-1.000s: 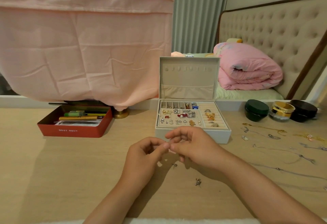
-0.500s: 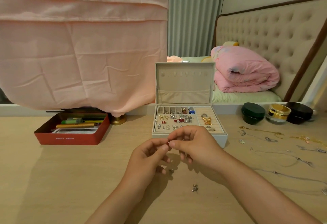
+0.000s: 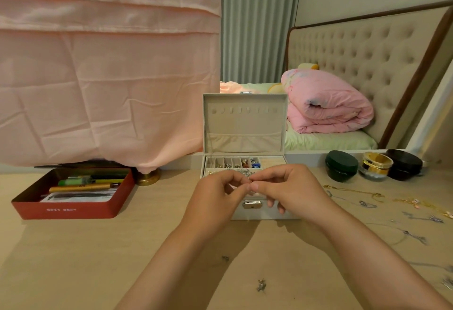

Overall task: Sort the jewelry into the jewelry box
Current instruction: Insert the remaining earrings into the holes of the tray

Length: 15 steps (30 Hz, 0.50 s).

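Where the two hands meet at the centre of the frame, they hang just in front of the open jewelry box [image 3: 245, 123], covering most of its near tray. The left hand [image 3: 215, 201] and the right hand [image 3: 291, 192] are both curled, each with thumb and forefinger closed tip to tip against the other hand's, and between those tips they pinch a tiny piece [image 3: 250, 183] that is too small to tell its kind. The right hand's remaining fingers hang bent over the box's front wall, close to the metal clasp [image 3: 252, 204].

Behind the hands the box's lid stands upright, and the row of small back compartments holds silver, gold and blue bits. Two loose pieces [image 3: 261, 285] lie on the wooden table [image 3: 73, 260] in the lower middle of the frame, well apart from the hands. Thin chains [image 3: 353, 190] are spread on the table at the right, below a green jar [image 3: 342, 165], a gold jar [image 3: 376, 165] and a black jar [image 3: 404, 164]. At the left sits a red tin [image 3: 61, 210] holding pens.
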Each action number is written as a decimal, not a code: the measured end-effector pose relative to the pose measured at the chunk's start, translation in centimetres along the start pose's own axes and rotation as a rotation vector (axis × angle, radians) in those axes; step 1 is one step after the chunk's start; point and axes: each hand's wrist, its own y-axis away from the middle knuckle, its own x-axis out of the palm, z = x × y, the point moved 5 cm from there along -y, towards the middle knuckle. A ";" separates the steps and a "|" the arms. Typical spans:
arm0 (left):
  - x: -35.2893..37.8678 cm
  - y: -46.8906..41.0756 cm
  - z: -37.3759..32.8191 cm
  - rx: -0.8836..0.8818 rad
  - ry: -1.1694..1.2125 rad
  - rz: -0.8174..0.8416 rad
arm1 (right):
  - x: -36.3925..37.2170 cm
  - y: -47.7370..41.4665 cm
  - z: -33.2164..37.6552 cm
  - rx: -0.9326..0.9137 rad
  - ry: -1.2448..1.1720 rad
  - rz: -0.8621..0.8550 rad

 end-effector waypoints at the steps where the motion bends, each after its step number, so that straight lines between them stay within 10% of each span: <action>1: 0.1 -0.7 -0.2 0.010 -0.019 -0.004 | -0.5 -0.4 0.1 -0.005 0.019 -0.008; 15: 1.7 -4.4 3.2 0.223 -0.569 0.055 | -2.2 -5.9 -2.5 -0.050 0.400 -0.057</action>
